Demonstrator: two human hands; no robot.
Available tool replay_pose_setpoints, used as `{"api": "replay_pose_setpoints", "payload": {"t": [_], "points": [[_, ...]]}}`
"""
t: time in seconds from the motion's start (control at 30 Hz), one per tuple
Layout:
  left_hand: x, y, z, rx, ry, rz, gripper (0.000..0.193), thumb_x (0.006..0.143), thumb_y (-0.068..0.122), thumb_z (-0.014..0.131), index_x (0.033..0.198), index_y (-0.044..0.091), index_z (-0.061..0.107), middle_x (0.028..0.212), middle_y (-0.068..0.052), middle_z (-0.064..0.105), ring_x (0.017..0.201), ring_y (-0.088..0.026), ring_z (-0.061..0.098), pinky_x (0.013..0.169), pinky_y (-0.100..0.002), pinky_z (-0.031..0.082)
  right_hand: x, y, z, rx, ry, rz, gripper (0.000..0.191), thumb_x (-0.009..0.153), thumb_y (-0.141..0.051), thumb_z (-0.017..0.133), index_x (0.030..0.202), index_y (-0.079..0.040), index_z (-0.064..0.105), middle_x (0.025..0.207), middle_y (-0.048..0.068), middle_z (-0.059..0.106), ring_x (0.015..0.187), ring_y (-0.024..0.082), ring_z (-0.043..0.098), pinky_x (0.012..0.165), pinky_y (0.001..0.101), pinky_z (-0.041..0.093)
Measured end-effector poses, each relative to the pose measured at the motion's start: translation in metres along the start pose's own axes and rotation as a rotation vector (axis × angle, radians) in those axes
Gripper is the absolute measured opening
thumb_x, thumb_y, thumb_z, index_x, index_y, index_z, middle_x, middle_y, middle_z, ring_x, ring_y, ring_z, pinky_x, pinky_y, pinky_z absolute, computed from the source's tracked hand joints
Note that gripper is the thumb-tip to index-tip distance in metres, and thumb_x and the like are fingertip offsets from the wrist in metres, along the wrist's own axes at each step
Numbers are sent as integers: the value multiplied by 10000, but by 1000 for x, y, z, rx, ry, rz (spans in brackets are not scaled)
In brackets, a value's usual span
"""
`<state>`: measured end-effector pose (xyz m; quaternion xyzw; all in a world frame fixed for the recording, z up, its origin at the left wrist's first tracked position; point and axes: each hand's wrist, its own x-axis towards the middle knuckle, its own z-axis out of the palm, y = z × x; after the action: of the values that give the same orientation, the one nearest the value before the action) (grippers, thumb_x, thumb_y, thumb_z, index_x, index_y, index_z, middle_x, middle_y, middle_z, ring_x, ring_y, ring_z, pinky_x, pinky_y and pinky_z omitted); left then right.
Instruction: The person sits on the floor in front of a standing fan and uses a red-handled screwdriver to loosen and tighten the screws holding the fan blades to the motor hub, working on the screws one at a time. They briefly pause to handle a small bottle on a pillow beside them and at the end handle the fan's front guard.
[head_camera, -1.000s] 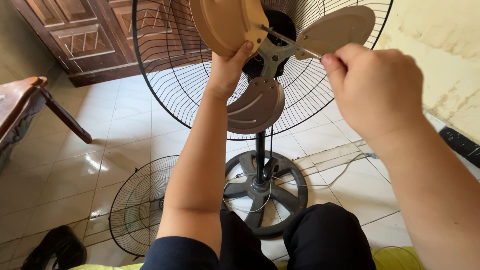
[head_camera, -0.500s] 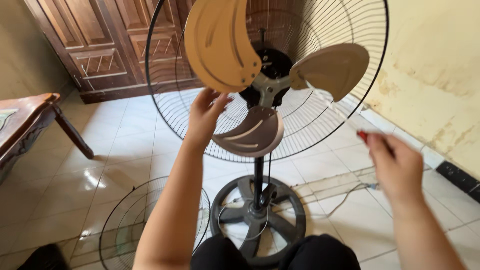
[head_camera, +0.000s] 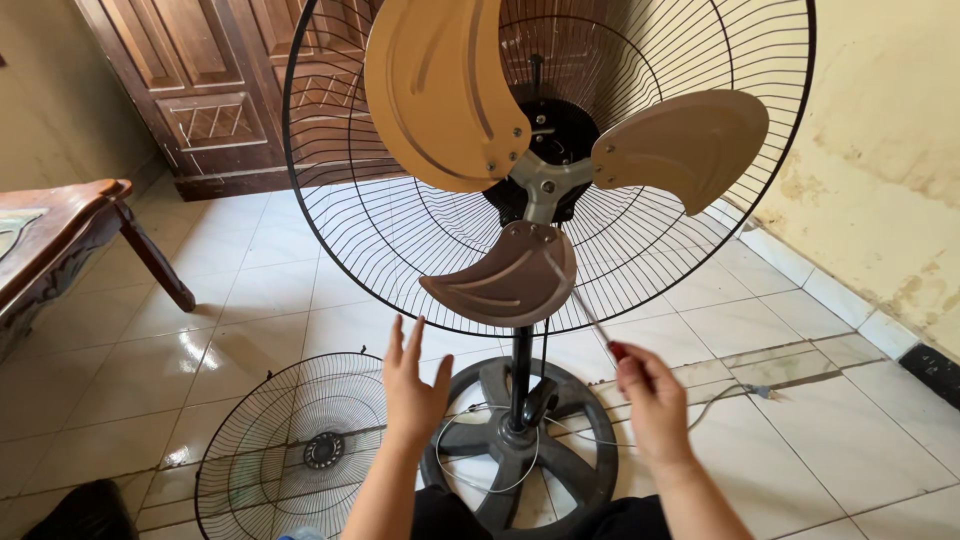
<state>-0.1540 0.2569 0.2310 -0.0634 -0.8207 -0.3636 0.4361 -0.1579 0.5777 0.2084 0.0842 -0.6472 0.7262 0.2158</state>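
- A big standing fan (head_camera: 545, 190) fills the top middle of the frame. Its front cover is off, so the blades are bare.
- The fan has three blades. The yellow-gold blade (head_camera: 440, 90) points up and left, the tan blade (head_camera: 685, 145) points right, and the brown blade (head_camera: 505, 285) hangs down in the middle.
- Behind the blades is the round black wire back guard (head_camera: 340, 220), and in the middle sits the grey hub (head_camera: 545, 185).
- The right hand (head_camera: 655, 400) is at the lower right of the middle. It is closed around a screwdriver (head_camera: 590, 315) with a red handle — the thin metal shaft points up and left, and its tip is at the brown blade near the hub.
- The left hand (head_camera: 415, 385) is at the lower middle, just left of the fan pole. It is open with the fingers spread and pointing up. It holds nothing and hangs below the edge of the wire guard, not touching it.
- The black pole goes down to a round black base (head_camera: 570, 470) on the floor, at the bottom middle.
- A white cord (head_camera: 480, 480) loops over the base.
- The loose front wire guard (head_camera: 295, 450) lies flat on the white tile floor (head_camera: 250, 290) at the lower left.
- A brown wooden table (head_camera: 60, 235) is at the left edge — only part of it shows.
- A brown wooden door (head_camera: 200, 90) is at the upper left, and a yellow wall (head_camera: 890, 150) is on the right.
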Motion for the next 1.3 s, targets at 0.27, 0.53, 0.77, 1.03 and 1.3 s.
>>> {"api": "replay_pose_setpoints", "payload": {"t": [0.27,0.53,0.77,1.03,1.3], "points": [[-55,21,43,-728,-508,-341,541,991,196,601,1499,74,463,1322,-93,684,1087,-147,665,902,-302,530,-45,59,31,210,-209,290,301,999,-127,632,1281,-30,676,1001,36,690,880,130,588,780,274,483],[-70,32,36,-997,-227,-460,219,1084,153,499,1046,-8,642,854,-54,698,801,-148,678,725,-290,549,-85,67,50,59,-612,441,437,931,-56,653,1353,-131,569,1087,29,667,903,154,665,803,325,578],[-99,-87,-166,-417,84,-727,269,1067,214,496,1133,64,711,732,-8,593,603,-92,500,520,-262,412,-68,63,26,-266,-744,297,309,955,-51,654,1263,-37,659,1037,43,711,886,133,656,813,293,559],[-275,-104,-365,817,-127,-973,192,949,81,611,1084,68,748,1106,-209,697,1054,-395,651,907,-469,530,-53,36,49,-236,-798,352,261,1015,-49,665,1269,7,664,1071,69,700,900,123,660,824,252,542],[-310,-96,-400,932,-311,-1270,221,915,208,733,1126,145,712,1096,-114,728,1075,-337,667,860,-485,534,-76,30,65,-400,-854,321,313,990,-51,684,1297,13,670,1069,74,698,877,129,650,806,242,519]]}}
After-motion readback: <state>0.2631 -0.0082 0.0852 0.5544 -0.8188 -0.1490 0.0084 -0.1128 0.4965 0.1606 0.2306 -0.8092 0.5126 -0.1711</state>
